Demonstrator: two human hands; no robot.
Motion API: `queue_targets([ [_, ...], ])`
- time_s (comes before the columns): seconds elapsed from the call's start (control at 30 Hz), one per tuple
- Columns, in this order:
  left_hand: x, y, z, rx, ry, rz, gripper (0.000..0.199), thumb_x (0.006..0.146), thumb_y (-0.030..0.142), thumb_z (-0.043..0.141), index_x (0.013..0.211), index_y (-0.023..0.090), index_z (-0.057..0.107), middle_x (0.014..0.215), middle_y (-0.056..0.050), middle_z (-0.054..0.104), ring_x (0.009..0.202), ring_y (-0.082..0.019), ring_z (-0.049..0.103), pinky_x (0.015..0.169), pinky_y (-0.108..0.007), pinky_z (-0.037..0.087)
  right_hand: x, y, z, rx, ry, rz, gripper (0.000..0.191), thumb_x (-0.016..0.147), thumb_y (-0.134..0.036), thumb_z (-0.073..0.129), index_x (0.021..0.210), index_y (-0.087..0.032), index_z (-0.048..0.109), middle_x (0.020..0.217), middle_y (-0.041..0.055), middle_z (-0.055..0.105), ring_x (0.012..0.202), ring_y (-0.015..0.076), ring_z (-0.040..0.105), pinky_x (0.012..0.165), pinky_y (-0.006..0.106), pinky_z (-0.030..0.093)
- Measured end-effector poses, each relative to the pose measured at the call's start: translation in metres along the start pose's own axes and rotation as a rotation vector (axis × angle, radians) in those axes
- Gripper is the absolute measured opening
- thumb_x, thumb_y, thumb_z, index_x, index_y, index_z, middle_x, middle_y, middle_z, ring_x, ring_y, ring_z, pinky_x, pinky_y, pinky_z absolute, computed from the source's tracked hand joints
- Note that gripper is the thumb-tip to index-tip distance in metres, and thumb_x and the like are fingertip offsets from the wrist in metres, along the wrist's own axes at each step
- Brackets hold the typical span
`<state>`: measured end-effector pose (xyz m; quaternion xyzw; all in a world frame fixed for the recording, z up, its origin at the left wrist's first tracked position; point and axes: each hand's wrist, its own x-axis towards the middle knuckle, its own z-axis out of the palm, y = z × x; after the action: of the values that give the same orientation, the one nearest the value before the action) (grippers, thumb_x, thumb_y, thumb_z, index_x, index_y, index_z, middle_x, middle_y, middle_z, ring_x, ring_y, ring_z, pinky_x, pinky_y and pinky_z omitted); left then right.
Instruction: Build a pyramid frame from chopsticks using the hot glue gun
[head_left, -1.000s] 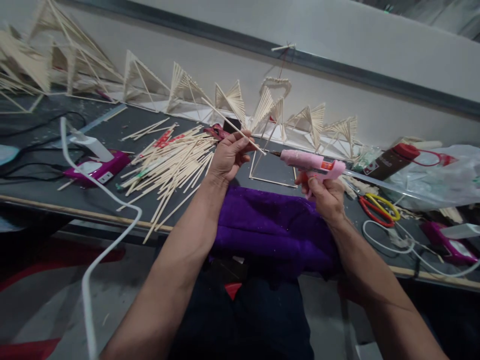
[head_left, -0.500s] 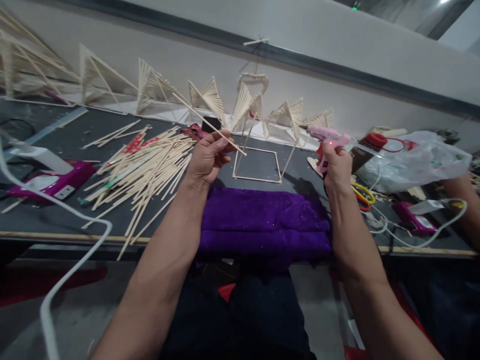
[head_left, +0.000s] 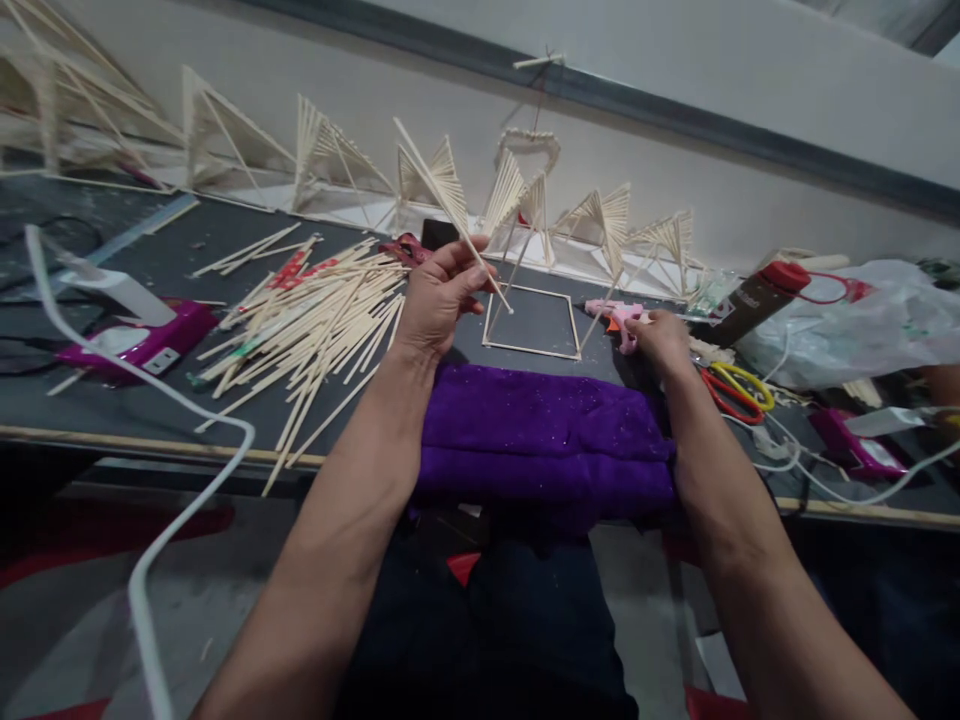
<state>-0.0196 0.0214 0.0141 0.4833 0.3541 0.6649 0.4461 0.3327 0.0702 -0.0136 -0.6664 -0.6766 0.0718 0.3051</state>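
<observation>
Between the thumb and fingers of my left hand (head_left: 444, 300) is a thin wooden stick (head_left: 437, 190), slanting up toward the wall. Its lower end hangs over the near left part of a square stick frame (head_left: 532, 351), which lies on the table with thin uprights at two corners. On the right, my right hand (head_left: 661, 340) is closed around the handle of a pink glue gun (head_left: 626, 316), low over the table, its nozzle pointing left toward the frame. Whether the gun rests on the tabletop I cannot tell. A folded purple cloth (head_left: 544, 430) lies between my forearms.
Loose wooden sticks (head_left: 322, 320) are heaped left. Finished stick structures (head_left: 442, 180) line the wall. At right are scissors (head_left: 739, 388), a dark bottle (head_left: 761, 300) with a red cap and a plastic bag (head_left: 832, 320). A white cable (head_left: 191, 510) crosses the left front edge.
My right hand has lowered the glue gun toward the table, and its nozzle now shows. The stick in my left hand has tilted more steeply. The view has shifted slightly.
</observation>
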Motion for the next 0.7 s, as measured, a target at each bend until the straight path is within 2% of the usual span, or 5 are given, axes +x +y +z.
queue_targets([
  [0.07, 0.0, -0.001, 0.002, 0.018, 0.003, 0.033, 0.032, 0.08, 0.012, 0.074, 0.11, 0.021, 0.069, 0.088, -0.001, 0.076, 0.073, -0.014, 0.073, 0.047, -0.018, 0.047, -0.013, -0.014, -0.019, -0.141, 0.139, 0.065, 0.022, 0.086, -0.034, 0.063, 0.069, -0.02, 0.068, 0.07, 0.01, 0.069, 0.083, 0.0291, 0.071, 0.075, 0.037, 0.049],
  [0.13, -0.002, -0.001, 0.005, 0.054, -0.009, 0.066, 0.027, 0.079, 0.012, 0.074, 0.103, 0.021, 0.067, 0.087, -0.002, 0.076, 0.074, -0.015, 0.072, 0.047, -0.018, 0.046, -0.029, -0.042, -0.034, 0.06, 0.226, -0.057, 0.019, 0.086, -0.028, 0.061, 0.082, -0.019, 0.077, 0.078, 0.0068, 0.074, 0.081, 0.024, 0.072, 0.075, 0.034, 0.051],
  [0.37, -0.013, -0.001, 0.013, 0.111, -0.165, 0.116, 0.016, 0.074, 0.025, 0.082, 0.086, 0.017, 0.076, 0.082, -0.004, 0.076, 0.069, -0.014, 0.068, 0.052, -0.02, 0.048, -0.051, -0.158, -0.011, 0.667, -0.052, -0.493, 0.024, 0.087, -0.035, 0.078, 0.108, -0.023, 0.079, 0.076, -0.004, 0.066, 0.061, 0.0105, 0.059, 0.061, 0.027, 0.051],
  [0.57, -0.02, -0.001, 0.017, 0.178, -0.256, 0.034, 0.029, 0.077, 0.042, 0.09, 0.08, 0.015, 0.079, 0.078, -0.005, 0.076, 0.068, -0.014, 0.067, 0.056, -0.022, 0.049, -0.051, -0.182, 0.007, 0.676, -0.067, -0.544, 0.015, 0.093, -0.038, 0.077, 0.094, -0.023, 0.077, 0.08, -0.0023, 0.064, 0.075, 0.0113, 0.063, 0.068, 0.025, 0.052],
  [0.7, -0.016, 0.002, 0.013, 0.199, -0.189, -0.048, 0.019, 0.081, 0.026, 0.084, 0.098, 0.018, 0.083, 0.092, -0.005, 0.08, 0.077, -0.016, 0.072, 0.055, -0.019, 0.05, -0.052, -0.179, 0.002, 0.665, -0.047, -0.389, 0.027, 0.095, -0.043, 0.075, 0.08, -0.022, 0.066, 0.071, -0.003, 0.059, 0.07, 0.0112, 0.064, 0.063, 0.022, 0.049],
])
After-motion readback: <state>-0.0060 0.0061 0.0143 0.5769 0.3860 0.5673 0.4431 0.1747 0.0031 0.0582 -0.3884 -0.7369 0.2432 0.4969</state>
